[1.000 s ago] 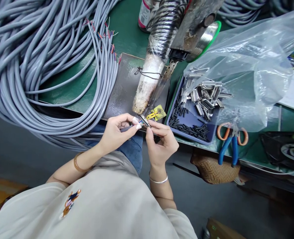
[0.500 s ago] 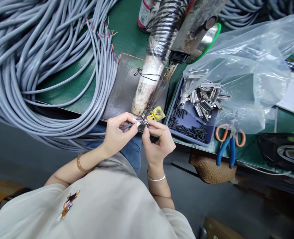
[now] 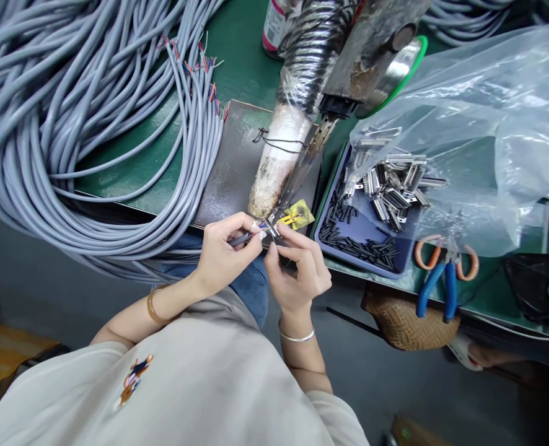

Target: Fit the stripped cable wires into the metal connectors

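My left hand pinches the end of a grey cable, whose thin coloured wires reach a small metal connector. My right hand is at the connector's right side, thumb and fingers curled close to it; what lies between its fingertips is too small to make out. Just above the connector is the tip of a soldering iron, slanting down beside a white, scorched duct end. A yellow piece lies right of the tip on a dark plate.
Grey cables are heaped at the left. On the right, a blue tray holds metal connectors and black tubes, partly under a plastic bag. Orange-and-blue pliers hang over the table edge. A person's foot shows at the lower right.
The whole view has shifted slightly, so the table things sit further right. My right thumb and fingers have parted a little near the connector. A person's foot has come into view.
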Action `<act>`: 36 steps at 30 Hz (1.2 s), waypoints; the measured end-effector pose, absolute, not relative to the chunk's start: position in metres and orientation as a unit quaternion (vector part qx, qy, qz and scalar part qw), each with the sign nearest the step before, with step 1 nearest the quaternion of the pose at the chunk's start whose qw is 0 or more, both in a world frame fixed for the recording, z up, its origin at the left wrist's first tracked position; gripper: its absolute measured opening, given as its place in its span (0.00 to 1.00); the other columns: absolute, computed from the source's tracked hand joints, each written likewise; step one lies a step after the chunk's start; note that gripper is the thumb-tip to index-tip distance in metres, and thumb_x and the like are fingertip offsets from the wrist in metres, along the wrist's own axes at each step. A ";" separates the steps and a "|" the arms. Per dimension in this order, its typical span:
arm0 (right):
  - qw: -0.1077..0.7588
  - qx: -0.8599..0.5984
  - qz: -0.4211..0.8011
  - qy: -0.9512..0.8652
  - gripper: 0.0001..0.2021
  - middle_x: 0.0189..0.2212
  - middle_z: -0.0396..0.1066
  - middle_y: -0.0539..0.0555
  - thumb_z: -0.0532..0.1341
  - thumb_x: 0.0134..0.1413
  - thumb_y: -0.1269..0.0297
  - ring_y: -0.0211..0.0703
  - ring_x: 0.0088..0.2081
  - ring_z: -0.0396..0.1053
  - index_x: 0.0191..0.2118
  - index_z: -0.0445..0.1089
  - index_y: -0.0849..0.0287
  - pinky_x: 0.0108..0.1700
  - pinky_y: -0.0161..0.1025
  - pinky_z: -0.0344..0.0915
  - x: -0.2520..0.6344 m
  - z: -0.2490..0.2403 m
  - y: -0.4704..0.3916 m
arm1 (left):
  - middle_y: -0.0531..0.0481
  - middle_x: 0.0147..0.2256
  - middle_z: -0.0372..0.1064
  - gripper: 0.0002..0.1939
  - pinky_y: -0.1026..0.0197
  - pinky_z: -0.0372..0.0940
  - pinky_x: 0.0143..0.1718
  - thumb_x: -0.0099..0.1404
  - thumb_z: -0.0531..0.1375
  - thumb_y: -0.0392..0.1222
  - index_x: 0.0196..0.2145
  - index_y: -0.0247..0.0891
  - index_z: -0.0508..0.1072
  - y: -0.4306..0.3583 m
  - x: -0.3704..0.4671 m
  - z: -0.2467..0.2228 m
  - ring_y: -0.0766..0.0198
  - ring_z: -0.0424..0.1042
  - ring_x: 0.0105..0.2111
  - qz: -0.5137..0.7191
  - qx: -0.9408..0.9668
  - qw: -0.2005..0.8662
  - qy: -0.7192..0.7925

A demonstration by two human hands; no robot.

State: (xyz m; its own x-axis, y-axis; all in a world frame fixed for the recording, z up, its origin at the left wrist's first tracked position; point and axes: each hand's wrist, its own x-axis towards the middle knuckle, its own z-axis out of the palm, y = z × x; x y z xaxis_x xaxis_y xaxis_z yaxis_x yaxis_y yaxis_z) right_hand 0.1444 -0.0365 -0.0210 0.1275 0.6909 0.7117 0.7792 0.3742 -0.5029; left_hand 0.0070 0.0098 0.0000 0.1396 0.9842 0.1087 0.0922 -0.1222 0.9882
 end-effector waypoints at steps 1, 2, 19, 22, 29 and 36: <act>0.497 -0.557 -0.052 -0.664 0.10 0.45 0.83 0.54 0.69 0.57 0.74 0.42 0.42 0.83 0.38 0.71 0.53 0.43 0.37 0.81 0.145 -0.022 -0.038 | 0.55 0.24 0.68 0.06 0.70 0.59 0.22 0.61 0.64 0.35 0.27 0.37 0.71 0.009 0.007 0.000 0.72 0.63 0.21 0.461 0.586 0.479 0.463; 0.494 -0.556 -0.057 -0.666 0.10 0.45 0.83 0.54 0.69 0.57 0.74 0.42 0.41 0.83 0.38 0.70 0.53 0.42 0.36 0.81 0.145 -0.023 -0.039 | 0.54 0.24 0.69 0.06 0.70 0.59 0.21 0.60 0.64 0.35 0.27 0.37 0.71 0.008 0.007 0.000 0.72 0.64 0.21 0.458 0.587 0.479 0.465; 0.530 -0.572 0.003 -0.626 0.09 0.41 0.82 0.51 0.68 0.59 0.74 0.41 0.40 0.81 0.37 0.70 0.53 0.41 0.38 0.78 0.144 -0.019 -0.034 | 0.48 0.34 0.78 0.05 0.67 0.68 0.34 0.65 0.64 0.30 0.32 0.37 0.75 0.008 0.002 -0.008 0.67 0.76 0.33 0.512 0.658 0.385 0.396; 0.531 -0.572 0.015 -0.624 0.08 0.41 0.82 0.51 0.68 0.59 0.73 0.42 0.40 0.81 0.37 0.70 0.53 0.42 0.40 0.78 0.145 -0.020 -0.030 | 0.50 0.32 0.75 0.05 0.67 0.65 0.31 0.66 0.64 0.32 0.32 0.37 0.74 0.010 0.003 -0.008 0.68 0.72 0.30 0.507 0.666 0.370 0.404; 0.527 -0.572 0.011 -0.628 0.09 0.42 0.82 0.50 0.69 0.58 0.74 0.42 0.42 0.81 0.37 0.72 0.52 0.43 0.40 0.79 0.144 -0.014 -0.027 | 0.53 0.28 0.71 0.05 0.68 0.58 0.23 0.66 0.64 0.33 0.31 0.37 0.74 0.013 0.003 -0.004 0.73 0.60 0.21 0.509 0.661 0.368 0.410; 0.519 -0.569 0.008 -0.638 0.09 0.43 0.82 0.52 0.68 0.59 0.73 0.42 0.42 0.81 0.36 0.70 0.52 0.42 0.39 0.80 0.146 -0.016 -0.030 | 0.53 0.28 0.72 0.06 0.68 0.58 0.24 0.66 0.64 0.33 0.31 0.37 0.74 0.012 0.002 -0.003 0.72 0.62 0.22 0.506 0.666 0.374 0.401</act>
